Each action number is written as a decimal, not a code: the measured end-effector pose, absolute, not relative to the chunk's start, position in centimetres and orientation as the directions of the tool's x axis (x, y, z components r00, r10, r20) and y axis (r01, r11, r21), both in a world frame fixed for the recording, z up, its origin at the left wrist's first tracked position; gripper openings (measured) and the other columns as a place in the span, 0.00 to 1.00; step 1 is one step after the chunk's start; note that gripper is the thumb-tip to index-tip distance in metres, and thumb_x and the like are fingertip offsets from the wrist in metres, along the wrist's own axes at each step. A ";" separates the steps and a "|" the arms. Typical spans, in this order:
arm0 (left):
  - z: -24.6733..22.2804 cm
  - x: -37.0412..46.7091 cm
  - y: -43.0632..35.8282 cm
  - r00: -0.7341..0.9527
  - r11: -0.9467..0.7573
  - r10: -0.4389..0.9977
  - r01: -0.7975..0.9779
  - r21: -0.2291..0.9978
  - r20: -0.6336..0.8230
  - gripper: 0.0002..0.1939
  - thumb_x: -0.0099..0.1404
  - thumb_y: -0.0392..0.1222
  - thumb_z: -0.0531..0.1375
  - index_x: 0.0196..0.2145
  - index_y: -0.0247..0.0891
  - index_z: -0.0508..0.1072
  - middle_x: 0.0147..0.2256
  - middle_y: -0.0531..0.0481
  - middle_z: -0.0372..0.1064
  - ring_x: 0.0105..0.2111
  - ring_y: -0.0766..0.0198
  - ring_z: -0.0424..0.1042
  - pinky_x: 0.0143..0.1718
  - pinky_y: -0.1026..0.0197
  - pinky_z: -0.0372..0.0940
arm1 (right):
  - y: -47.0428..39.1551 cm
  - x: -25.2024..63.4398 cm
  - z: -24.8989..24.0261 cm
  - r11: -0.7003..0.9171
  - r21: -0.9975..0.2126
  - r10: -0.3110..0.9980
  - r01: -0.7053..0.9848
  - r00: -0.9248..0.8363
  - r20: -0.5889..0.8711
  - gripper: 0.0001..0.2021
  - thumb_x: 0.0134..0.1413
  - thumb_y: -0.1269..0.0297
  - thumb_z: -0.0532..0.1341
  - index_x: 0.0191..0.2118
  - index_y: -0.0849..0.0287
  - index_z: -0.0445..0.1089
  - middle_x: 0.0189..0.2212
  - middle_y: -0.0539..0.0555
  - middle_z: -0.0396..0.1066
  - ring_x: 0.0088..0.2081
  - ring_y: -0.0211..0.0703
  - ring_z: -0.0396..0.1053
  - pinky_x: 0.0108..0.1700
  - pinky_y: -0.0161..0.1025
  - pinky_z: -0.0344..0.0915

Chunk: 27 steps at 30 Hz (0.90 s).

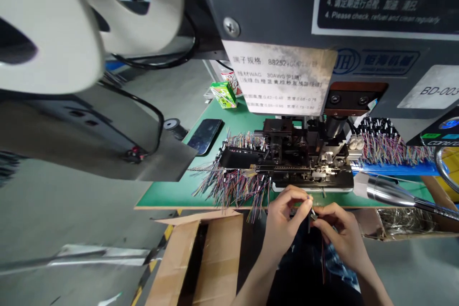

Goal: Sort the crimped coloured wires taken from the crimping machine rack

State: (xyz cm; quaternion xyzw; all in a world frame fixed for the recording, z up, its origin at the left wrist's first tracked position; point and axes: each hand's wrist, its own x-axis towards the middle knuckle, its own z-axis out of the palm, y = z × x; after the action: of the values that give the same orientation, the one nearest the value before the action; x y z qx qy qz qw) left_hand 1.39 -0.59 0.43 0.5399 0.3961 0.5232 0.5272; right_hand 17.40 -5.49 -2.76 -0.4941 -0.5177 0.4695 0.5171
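Just in front of the crimping machine [304,153], my left hand [287,213] pinches the fine ends of a thin wire bundle between thumb and index finger. My right hand [337,229] is close beside it, its thumb and fingers closed on the same bundle near a small dark piece. Thin reddish wires [323,267] hang down below my right hand. Both hands are at the front edge of the green table [165,194], below the machine's metal base.
Bunches of coloured wires [236,186] lie left of the machine, more [394,148] on a blue tray at right. A phone [205,136] and green box [224,94] lie behind. A metal flexible lamp [390,191] reaches in from the right. Cardboard boxes [218,253] stand below the edge.
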 end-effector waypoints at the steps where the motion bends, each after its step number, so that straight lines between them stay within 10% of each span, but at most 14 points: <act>1: 0.3 1.2 -0.5 0.144 -0.145 0.977 -0.099 0.984 0.158 0.09 0.68 0.43 0.68 0.31 0.38 0.79 0.33 0.47 0.75 0.35 0.59 0.74 0.39 0.60 0.70 | -5.4 17.5 -2.7 0.098 -0.994 0.994 0.057 0.045 0.101 0.10 0.63 0.54 0.72 0.37 0.56 0.81 0.25 0.50 0.78 0.18 0.36 0.66 0.22 0.33 0.63; 11: 0.7 -0.3 -0.3 0.288 -0.239 0.936 0.102 0.966 0.201 0.07 0.68 0.37 0.66 0.30 0.39 0.79 0.33 0.47 0.78 0.34 0.58 0.78 0.39 0.60 0.72 | -5.2 19.2 -2.5 0.232 -0.918 0.973 0.322 -0.072 0.221 0.05 0.65 0.64 0.69 0.41 0.53 0.85 0.38 0.56 0.87 0.39 0.53 0.85 0.44 0.43 0.80; 20: 1.3 -1.5 -0.2 0.583 -0.483 0.788 0.385 0.787 0.199 0.09 0.69 0.31 0.63 0.34 0.40 0.82 0.35 0.47 0.81 0.35 0.57 0.79 0.38 0.60 0.70 | -4.9 20.6 -1.6 0.433 -0.764 0.886 0.477 -0.381 0.264 0.16 0.72 0.71 0.59 0.55 0.51 0.82 0.36 0.56 0.85 0.35 0.52 0.83 0.37 0.41 0.77; 27: 0.7 -0.6 -0.1 0.423 -0.503 0.826 0.256 0.826 0.372 0.07 0.69 0.30 0.65 0.33 0.38 0.79 0.33 0.48 0.80 0.33 0.61 0.80 0.37 0.64 0.71 | -5.2 20.1 -2.1 0.327 -0.869 0.943 0.371 -0.185 0.276 0.12 0.69 0.69 0.64 0.50 0.51 0.84 0.38 0.55 0.86 0.38 0.49 0.84 0.42 0.38 0.78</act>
State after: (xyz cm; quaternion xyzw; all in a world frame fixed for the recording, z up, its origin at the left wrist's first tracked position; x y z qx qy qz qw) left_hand -0.59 -0.12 0.75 0.7664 0.3529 0.4050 0.3521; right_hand 20.10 -5.20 -2.08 -0.4738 -0.6933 0.3345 0.4277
